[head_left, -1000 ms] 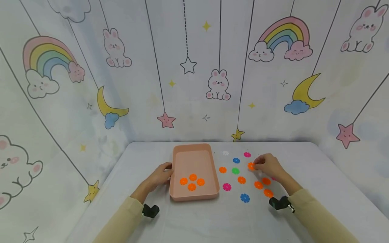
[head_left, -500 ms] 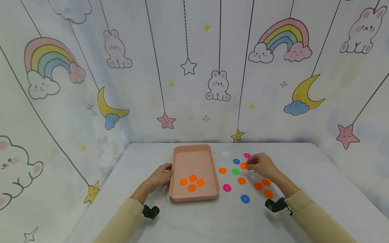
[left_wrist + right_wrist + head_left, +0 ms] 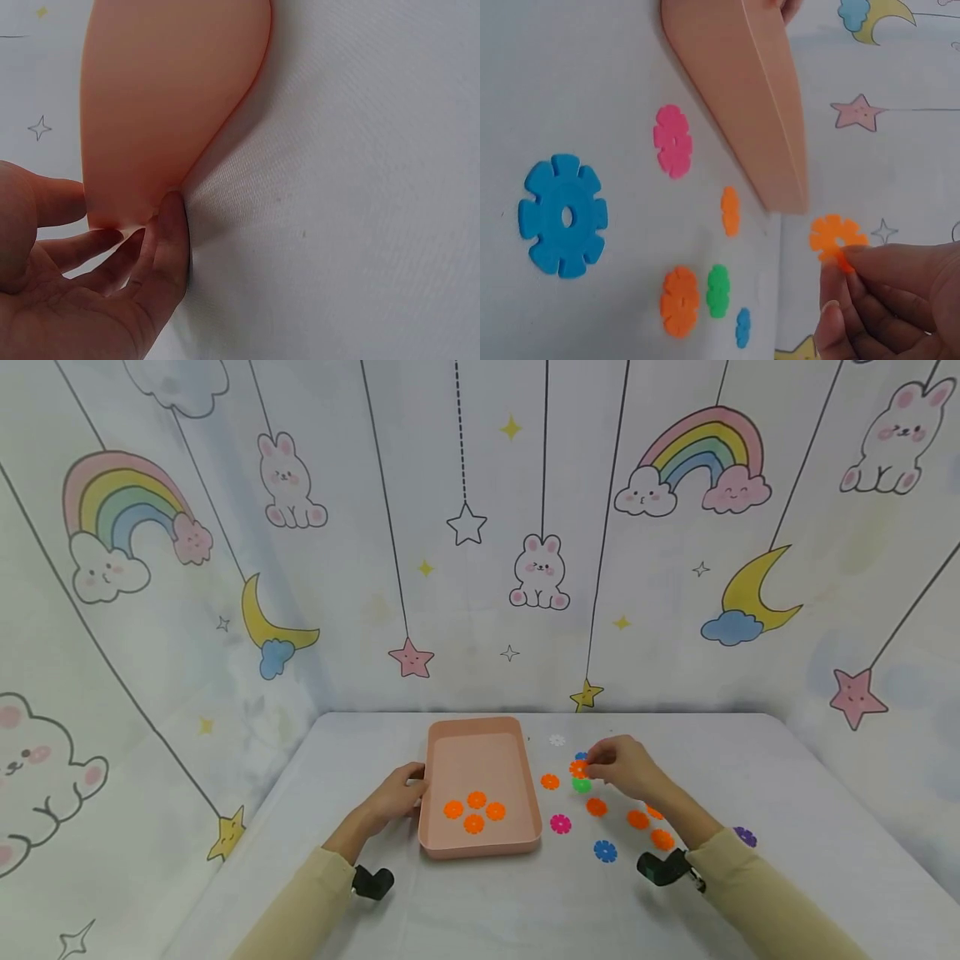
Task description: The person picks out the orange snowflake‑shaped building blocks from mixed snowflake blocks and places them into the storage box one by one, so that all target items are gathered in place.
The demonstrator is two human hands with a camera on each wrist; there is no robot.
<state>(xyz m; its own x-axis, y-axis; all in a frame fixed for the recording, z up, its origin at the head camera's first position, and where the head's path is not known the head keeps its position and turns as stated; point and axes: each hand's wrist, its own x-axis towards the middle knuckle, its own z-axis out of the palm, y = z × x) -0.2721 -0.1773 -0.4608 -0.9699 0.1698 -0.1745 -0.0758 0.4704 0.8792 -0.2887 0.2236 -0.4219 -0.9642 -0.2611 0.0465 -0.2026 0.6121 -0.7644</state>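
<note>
In the head view my left hand (image 3: 393, 793) grips the left side of a peach plastic tray (image 3: 477, 752). The left wrist view shows the thumb at the rim and fingers under the tray's wall (image 3: 165, 112). Several orange notched flower-shaped discs (image 3: 474, 824) lie in the tray's near half. To the right, my right hand (image 3: 628, 768) pinches another orange disc (image 3: 829, 234) between thumb and fingertips, held above the table. Below it in the head view are a green disc (image 3: 581, 786) and a partly covered blue disc (image 3: 581, 756).
Loose discs lie right of the tray on the white table (image 3: 450, 910): a white one (image 3: 557, 740), a pink one (image 3: 560, 823), a blue one (image 3: 605, 851), a purple one (image 3: 746, 836) and several orange ones (image 3: 638, 820). A patterned cloth wall (image 3: 337, 568) stands behind.
My right hand has moved left toward the tray, carrying the orange disc from the right side to over the green and blue discs. The left hand and the tray have stayed put.
</note>
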